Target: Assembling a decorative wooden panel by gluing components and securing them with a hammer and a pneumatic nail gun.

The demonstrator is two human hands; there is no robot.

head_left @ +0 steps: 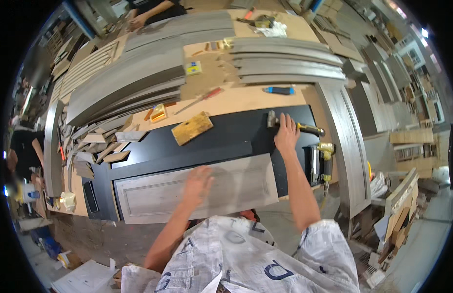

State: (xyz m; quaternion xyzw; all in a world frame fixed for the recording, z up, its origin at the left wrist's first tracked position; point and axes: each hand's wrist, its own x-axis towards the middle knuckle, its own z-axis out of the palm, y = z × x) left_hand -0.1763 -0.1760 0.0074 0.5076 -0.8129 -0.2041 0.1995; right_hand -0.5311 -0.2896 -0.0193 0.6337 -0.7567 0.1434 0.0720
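My right hand (pixel 286 136) is closed around the handle of a hammer (pixel 312 129), which lies at the right of a black board (pixel 236 127) on the bench; the metal head sticks out left of my fingers. My left hand (pixel 198 185), slightly blurred, has its fingers stretched out over a grey wood-grain cabinet door (pixel 241 188) with a recessed panel. Whether its palm touches the door I cannot tell. The door rests along the near edge of the bench. A yellowish wooden block (pixel 192 128) sits on the black board beyond the door.
A nail gun (pixel 326 156) with a hose lies right of the door. Beyond are a utility knife (pixel 279 91), a red-handled screwdriver-like tool (pixel 199 101) and stacked grey boards (pixel 290 61). Wood offcuts (pixel 104 141) and a phone (pixel 90 196) are left. Another person's hands (pixel 137 22) show at the far side.
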